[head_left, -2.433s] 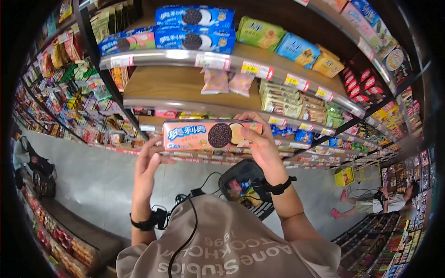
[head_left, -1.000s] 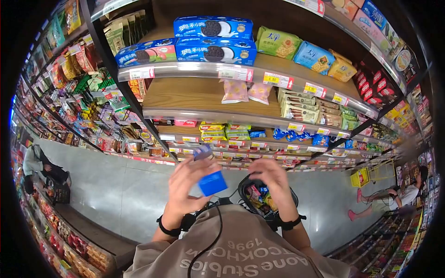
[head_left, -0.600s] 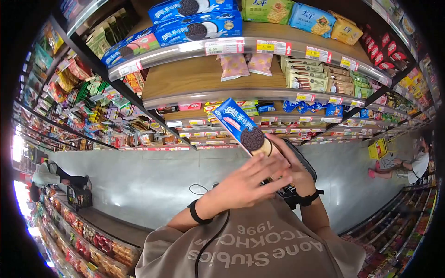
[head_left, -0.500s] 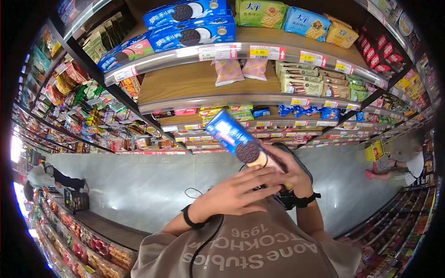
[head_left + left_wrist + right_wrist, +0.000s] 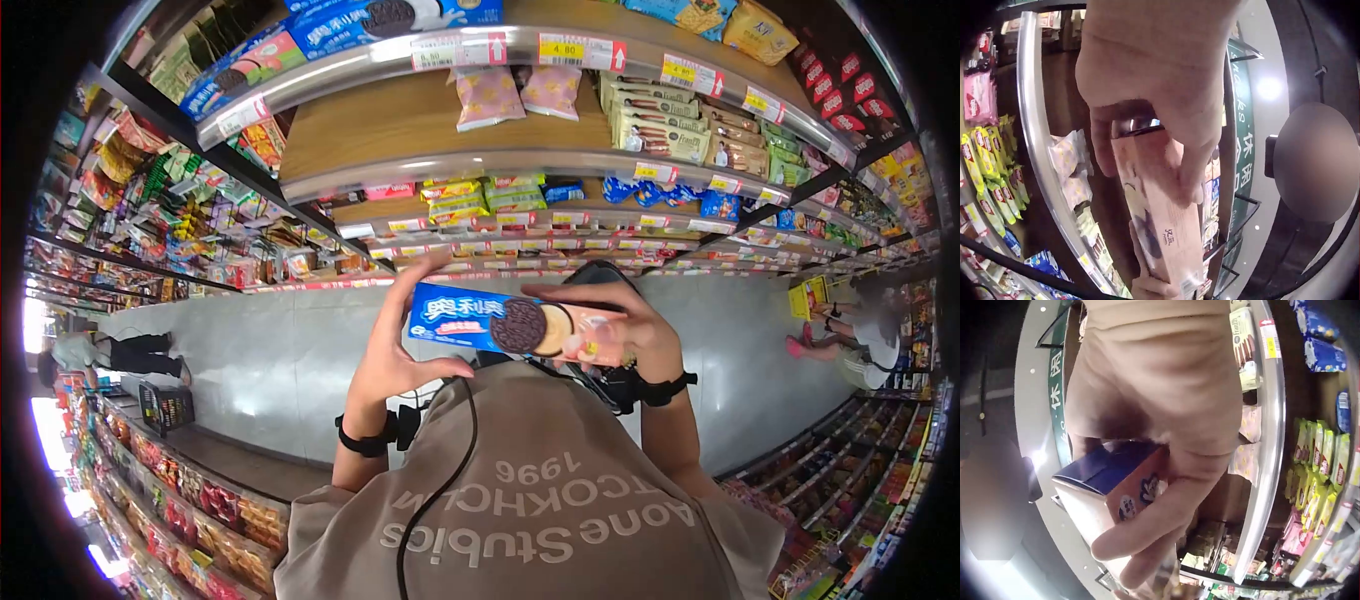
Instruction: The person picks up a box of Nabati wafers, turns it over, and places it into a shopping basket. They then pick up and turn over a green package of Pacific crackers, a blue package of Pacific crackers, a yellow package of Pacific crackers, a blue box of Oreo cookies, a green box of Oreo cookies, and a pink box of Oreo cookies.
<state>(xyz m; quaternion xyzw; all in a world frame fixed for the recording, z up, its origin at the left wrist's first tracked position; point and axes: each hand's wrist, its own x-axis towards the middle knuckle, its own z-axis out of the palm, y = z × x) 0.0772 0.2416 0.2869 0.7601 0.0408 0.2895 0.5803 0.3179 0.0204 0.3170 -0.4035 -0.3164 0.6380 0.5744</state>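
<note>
An Oreo cookie box, blue at the left and peach at the right, is held nearly level in front of the shirt. My right hand grips its right end, and the right wrist view shows long fingers lying across the box's side. Around the left end my left hand is spread, forefinger above the upper edge and thumb just below the lower edge. In the left wrist view, a peach printed side of the box runs between that hand's fingers and thumb.
A shelf ahead holds pink pouches and cream-coloured packs. Blue Oreo boxes stand above. A black basket is partly hidden behind my right hand. Another person is at the far right.
The box has turned from diagonal to nearly level. My left hand has moved from the box's lower right part to its left end. Earlier, the box was turned over. The shelves shift upward in view.
</note>
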